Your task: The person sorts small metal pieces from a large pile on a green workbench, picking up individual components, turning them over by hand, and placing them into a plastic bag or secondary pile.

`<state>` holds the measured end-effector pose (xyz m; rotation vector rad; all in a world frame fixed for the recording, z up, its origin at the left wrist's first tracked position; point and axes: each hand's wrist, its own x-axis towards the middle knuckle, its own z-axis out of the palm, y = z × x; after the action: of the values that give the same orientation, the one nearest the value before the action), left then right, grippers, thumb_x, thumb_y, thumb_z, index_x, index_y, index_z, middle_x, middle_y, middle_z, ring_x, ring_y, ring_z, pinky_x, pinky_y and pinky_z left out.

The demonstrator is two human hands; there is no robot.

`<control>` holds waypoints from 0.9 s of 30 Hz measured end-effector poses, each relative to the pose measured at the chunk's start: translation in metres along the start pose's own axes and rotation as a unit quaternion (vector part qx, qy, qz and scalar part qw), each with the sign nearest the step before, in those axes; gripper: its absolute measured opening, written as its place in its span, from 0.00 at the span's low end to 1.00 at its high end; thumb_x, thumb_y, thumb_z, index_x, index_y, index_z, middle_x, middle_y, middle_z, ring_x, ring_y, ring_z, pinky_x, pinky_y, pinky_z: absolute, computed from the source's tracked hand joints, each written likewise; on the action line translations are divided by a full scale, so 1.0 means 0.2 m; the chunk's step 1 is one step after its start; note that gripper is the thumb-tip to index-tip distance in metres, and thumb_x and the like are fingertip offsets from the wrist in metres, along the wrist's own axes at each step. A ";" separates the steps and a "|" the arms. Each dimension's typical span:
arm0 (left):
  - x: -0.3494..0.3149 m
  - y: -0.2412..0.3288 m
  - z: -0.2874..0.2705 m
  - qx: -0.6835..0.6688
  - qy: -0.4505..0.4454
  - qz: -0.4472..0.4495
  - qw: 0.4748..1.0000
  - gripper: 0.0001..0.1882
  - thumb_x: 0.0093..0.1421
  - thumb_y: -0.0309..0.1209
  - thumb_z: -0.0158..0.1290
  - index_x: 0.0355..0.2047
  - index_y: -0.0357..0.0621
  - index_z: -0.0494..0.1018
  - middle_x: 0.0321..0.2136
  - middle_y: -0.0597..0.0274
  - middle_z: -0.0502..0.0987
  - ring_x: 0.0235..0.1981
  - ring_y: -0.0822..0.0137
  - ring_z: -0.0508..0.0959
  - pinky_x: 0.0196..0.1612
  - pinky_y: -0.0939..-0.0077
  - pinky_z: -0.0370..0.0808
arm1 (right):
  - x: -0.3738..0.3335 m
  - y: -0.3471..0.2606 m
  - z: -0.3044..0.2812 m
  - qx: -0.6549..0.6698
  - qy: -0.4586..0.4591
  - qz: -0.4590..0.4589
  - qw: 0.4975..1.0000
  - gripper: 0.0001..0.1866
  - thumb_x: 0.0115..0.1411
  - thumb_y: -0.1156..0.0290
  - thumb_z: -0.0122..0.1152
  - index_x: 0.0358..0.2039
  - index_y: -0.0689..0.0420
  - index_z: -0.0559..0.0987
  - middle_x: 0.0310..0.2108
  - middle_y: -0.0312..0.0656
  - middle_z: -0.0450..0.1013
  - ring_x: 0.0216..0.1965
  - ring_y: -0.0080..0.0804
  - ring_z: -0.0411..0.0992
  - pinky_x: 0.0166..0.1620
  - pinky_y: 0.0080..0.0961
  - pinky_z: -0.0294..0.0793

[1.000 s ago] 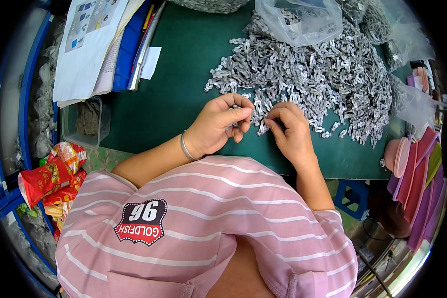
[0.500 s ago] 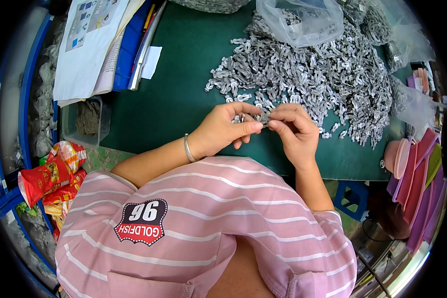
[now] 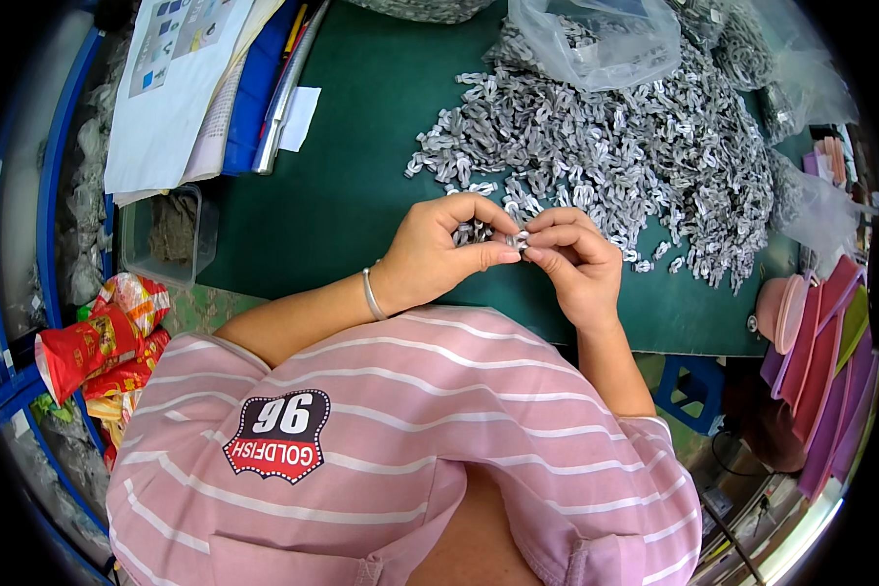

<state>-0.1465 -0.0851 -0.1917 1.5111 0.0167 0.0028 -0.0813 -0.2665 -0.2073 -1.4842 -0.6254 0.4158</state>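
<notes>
A small silver metal clip (image 3: 518, 239) was held above the green tabletop (image 3: 361, 146), pinched between the fingers of the left hand (image 3: 439, 249) and the right hand (image 3: 576, 259). A large heap of similar clips (image 3: 635, 146) was spread just behind, beside a clear plastic bag (image 3: 596, 39).

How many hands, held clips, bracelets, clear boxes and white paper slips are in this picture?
Bare hands: 2, left hand, right hand
Small silver metal clip pinched between both: 1
Thin silver metal bracelet: 1
Clear square plastic box: 1
Small white paper slip: 1
Total: 6
</notes>
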 end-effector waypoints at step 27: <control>0.01 -0.06 -0.03 -0.286 0.039 -0.202 0.936 0.07 0.57 0.27 0.50 0.35 0.39 0.66 0.25 0.65 0.68 0.22 0.76 0.69 0.18 0.88 0.63 | 0.09 0.02 0.05 -0.406 0.023 -0.088 0.910 0.07 0.44 0.78 0.62 0.26 0.60 0.74 0.27 0.43 0.68 0.31 0.41 0.67 0.33 0.30 0.68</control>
<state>-0.1440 -0.0801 -0.2031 0.9008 0.3625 -0.2432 -0.0718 -0.2474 -0.2089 -2.1907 -0.9506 -0.0484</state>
